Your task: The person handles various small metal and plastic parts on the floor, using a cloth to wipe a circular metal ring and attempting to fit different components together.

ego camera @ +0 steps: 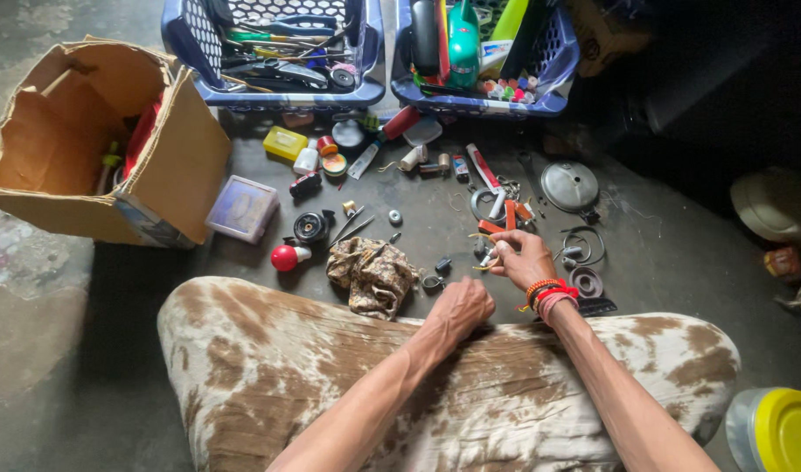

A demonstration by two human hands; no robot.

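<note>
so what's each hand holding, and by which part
The right hand pinches a small thin part in its fingertips; what it is and which end cannot be told. The left hand is a closed fist, nothing visible in it.

Hands (492,284) over scattered small parts (435,188)

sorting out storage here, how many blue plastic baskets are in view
2. One blue basket sits at top left-centre, holding hand tools; the second blue basket is right beside it at top centre, holding bottles and small caps. Both are cut off by the frame's top edge, so more could lie beyond.
</note>
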